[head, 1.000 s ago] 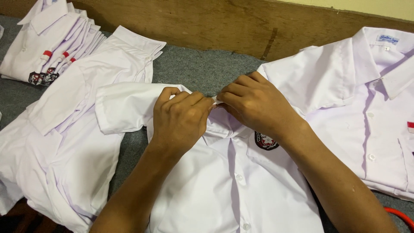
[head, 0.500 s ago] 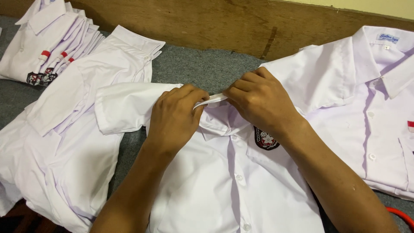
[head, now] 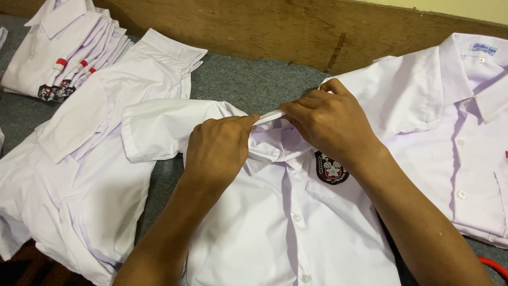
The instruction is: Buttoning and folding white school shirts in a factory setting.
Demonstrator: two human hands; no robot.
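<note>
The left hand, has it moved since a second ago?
Yes. The left hand has slid left, away from the shirt's badge, opening a gap to the right hand along the collar.

**Labels and badges on the shirts**

A small pale-blue neck label (head: 482, 49) sits inside the collar of the far-right shirt, with a tiny white square tag (head: 481, 60) just below it. Well left of that label, a dark shield-shaped badge (head: 331, 168) with red and white marks the middle shirt's chest.
</note>
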